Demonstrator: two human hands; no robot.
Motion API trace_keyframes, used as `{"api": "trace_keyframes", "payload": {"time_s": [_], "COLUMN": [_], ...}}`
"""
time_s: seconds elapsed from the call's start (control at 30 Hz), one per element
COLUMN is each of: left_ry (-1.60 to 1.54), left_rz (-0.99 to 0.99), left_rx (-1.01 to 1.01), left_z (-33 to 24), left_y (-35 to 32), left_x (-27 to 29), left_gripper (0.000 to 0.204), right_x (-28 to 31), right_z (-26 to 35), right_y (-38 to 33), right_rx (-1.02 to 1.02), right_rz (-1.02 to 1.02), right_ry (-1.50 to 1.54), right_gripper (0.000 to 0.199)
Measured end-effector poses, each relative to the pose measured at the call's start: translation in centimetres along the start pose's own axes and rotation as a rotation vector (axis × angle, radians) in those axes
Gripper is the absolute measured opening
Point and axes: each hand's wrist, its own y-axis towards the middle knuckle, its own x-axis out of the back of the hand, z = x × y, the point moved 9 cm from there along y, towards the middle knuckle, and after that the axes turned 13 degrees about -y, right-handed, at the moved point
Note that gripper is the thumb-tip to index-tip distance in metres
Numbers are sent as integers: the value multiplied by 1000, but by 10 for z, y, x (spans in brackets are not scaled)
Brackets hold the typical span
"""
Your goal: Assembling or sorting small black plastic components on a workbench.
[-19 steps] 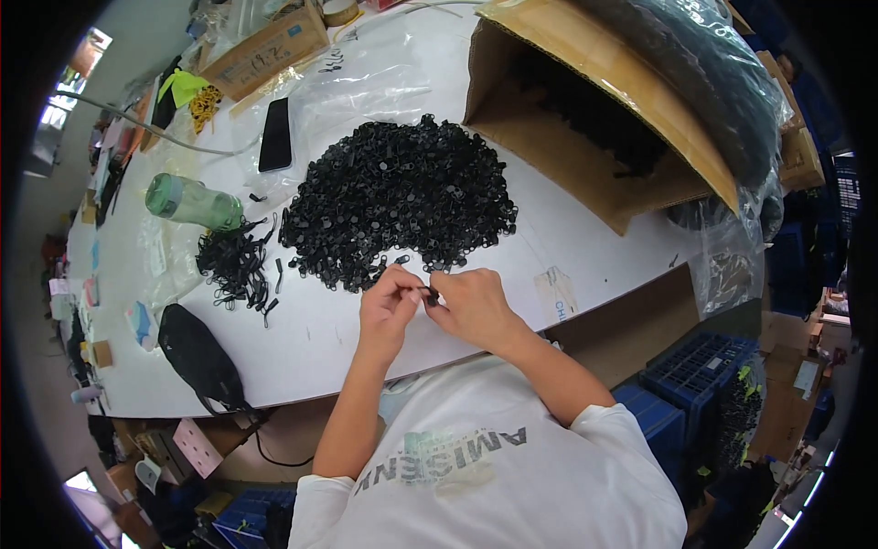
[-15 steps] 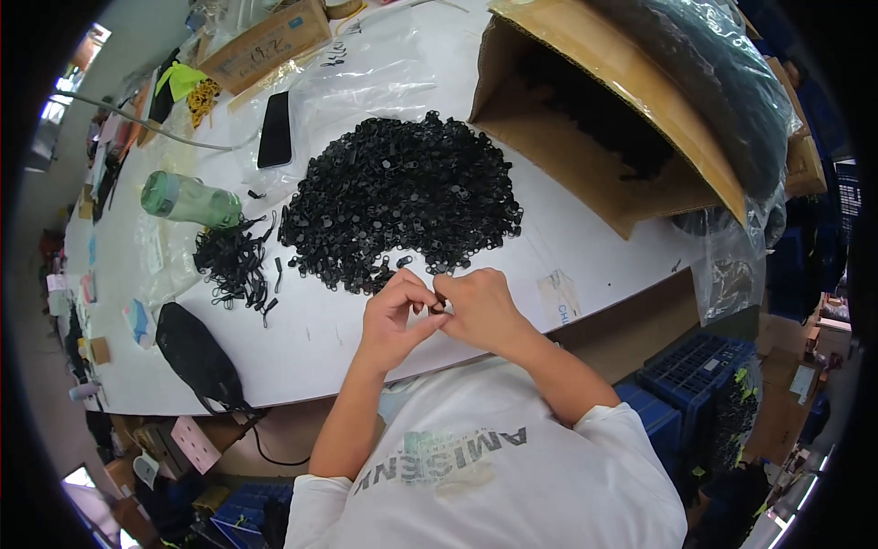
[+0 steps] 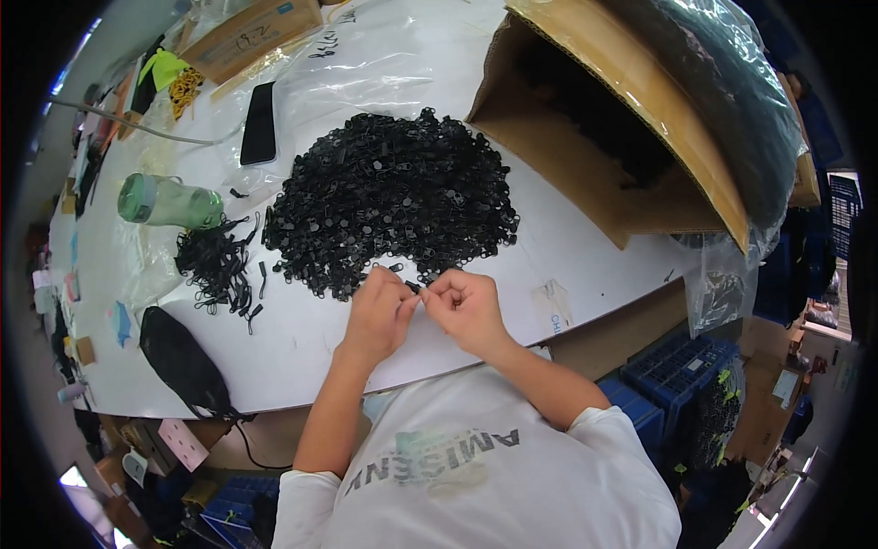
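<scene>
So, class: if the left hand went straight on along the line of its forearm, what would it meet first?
Most likely the near edge of the pile of small black parts, just ahead of the left hand, though depth is hard to judge from this view.

White worktable (image 3: 283,352), pale grey wall (image 3: 135,35), bright opening (image 3: 73,477) lower left

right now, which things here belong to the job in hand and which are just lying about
Seem part of it:
small black piece at the fingertips of the left hand and right hand
heap of black pieces
black looped cords, probably

Seem just lying about:
phone
green bottle
black pouch
</scene>
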Motion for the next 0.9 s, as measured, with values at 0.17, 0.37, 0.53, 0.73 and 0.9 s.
{"api": "trace_keyframes", "payload": {"time_s": [0.17, 0.37, 0.53, 0.73, 0.9], "left_ry": [-124, -203, -245, -383, -111], "left_rz": [-80, 111, 284, 234, 309], "left_rx": [87, 289, 223, 353, 251], "left_z": [-9, 1, -7, 18, -1], "left_y": [-7, -14, -19, -26, -9], "left_x": [14, 11, 4, 7, 8], "left_gripper": [7, 11, 30, 34, 28], "right_x": [-5, -9, -16, -7, -8], "right_z": [25, 49, 53, 40, 12], "right_y": [-10, -22, -34, -33, -21], "right_rx": [279, 479, 585, 496, 281], "right_rz": [-17, 50, 240, 284, 418], "right_ry": [-275, -418, -550, -660, -382], "right_gripper": [11, 10, 14, 16, 16]}}
